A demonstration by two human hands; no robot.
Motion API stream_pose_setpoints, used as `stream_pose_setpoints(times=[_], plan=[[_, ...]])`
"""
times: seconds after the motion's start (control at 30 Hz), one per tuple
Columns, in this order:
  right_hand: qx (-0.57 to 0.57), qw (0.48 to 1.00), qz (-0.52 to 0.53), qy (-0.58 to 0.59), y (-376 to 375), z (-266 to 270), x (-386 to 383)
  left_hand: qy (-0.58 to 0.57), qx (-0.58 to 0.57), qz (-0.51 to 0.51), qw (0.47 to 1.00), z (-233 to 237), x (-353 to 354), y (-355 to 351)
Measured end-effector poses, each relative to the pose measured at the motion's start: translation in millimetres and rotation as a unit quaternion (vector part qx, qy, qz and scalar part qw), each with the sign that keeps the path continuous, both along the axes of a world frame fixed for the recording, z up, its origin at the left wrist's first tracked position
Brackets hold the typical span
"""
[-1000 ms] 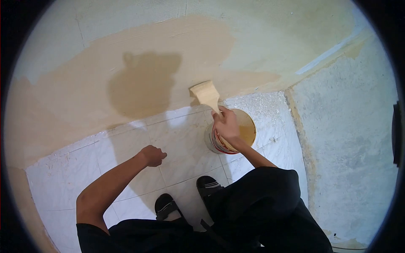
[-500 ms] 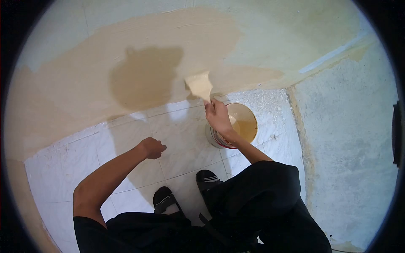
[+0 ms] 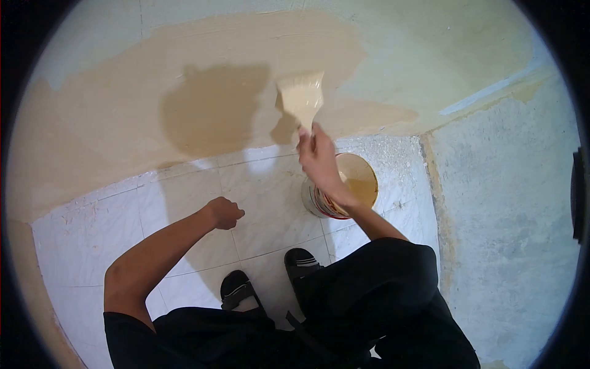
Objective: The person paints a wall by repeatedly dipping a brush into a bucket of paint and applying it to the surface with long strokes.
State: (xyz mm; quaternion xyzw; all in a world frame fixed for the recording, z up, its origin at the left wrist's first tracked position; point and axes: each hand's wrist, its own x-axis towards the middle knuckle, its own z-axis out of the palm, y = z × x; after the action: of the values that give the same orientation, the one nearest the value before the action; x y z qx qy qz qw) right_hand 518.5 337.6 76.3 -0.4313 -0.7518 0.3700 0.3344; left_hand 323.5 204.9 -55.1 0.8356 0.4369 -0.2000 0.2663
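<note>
My right hand is closed around the handle of a wide paintbrush, coated in cream-tan paint. Its bristle end points up the wall, over a patch of wet-looking tan paint with an uneven edge. Below my right wrist stands a paint bucket holding tan paint, partly covered by my forearm. My left hand hangs in a loose fist above the floor tiles, with nothing showing in it.
White marbled tiles cover the floor, with paint flecks near the corner. A rough grey wall rises on the right. My sandalled feet stand close below the bucket. A shadow falls across the painted wall.
My right hand has carried the brush higher up the wall and slightly to the right. The left hand stays in nearly the same place.
</note>
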Motion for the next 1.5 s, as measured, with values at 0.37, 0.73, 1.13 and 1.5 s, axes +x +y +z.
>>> stream_pose_setpoints(times=[0.37,0.73,1.13,1.5], plan=[[0.000,0.986,0.090,-0.137,-23.5,7.2,14.1,0.018,-0.017,0.001,1.000,5.7,1.2,0.3],[0.173,0.924,-0.034,-0.339,31.9,34.4,85.5,-0.003,0.019,0.030,0.999,3.0,-1.9,-6.0],[0.235,0.905,0.128,-0.330,14.1,4.3,-12.5,-0.012,0.005,0.027,1.000,3.0,-3.6,-9.6],[0.175,0.917,-0.065,-0.354,56.9,69.7,146.0,-0.143,0.008,-0.022,0.990,4.5,5.6,-2.7]])
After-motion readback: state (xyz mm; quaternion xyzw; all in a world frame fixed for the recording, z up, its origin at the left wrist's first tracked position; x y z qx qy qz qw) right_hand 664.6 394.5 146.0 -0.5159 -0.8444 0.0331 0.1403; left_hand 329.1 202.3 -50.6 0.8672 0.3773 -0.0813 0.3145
